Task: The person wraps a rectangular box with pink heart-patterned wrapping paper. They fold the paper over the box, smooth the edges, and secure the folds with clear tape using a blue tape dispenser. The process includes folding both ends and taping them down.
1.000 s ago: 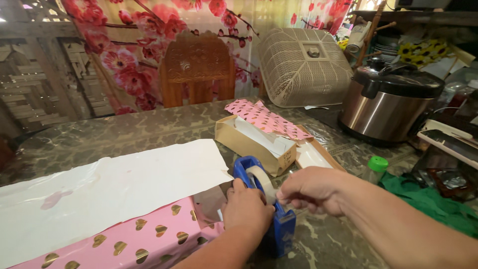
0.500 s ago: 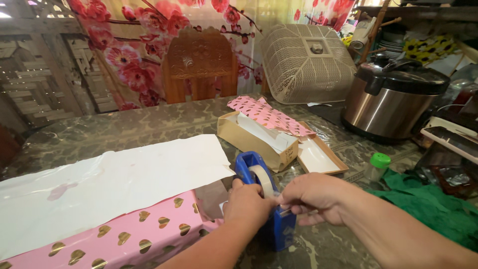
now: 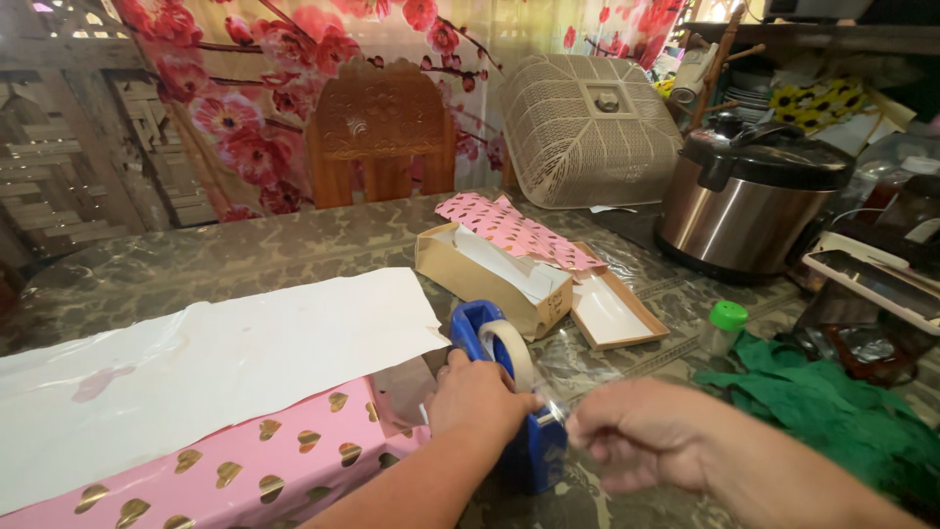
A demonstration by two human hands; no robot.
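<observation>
Left hand (image 3: 477, 397) clamps down on the blue tape dispenser (image 3: 509, 392) at the tabletop's (image 3: 245, 255) near edge; right hand (image 3: 636, 441), at its 3 o'clock, pinches a clear tape strip (image 3: 555, 411). Pink wrapped box (image 3: 245, 470) lies at 9 o'clock.

I have a single view here, from the camera on the person's head, looking down and forward across the marbled table (image 3: 245, 255). It sits close above the blue tape dispenser (image 3: 499, 392), which lies low and centre in frame. Beyond the dispenser the view reaches the carved wooden chair (image 3: 382, 127) and flowered curtain (image 3: 255, 88); right of it, the steel cooker (image 3: 749, 201). No second view overlaps it.
</observation>
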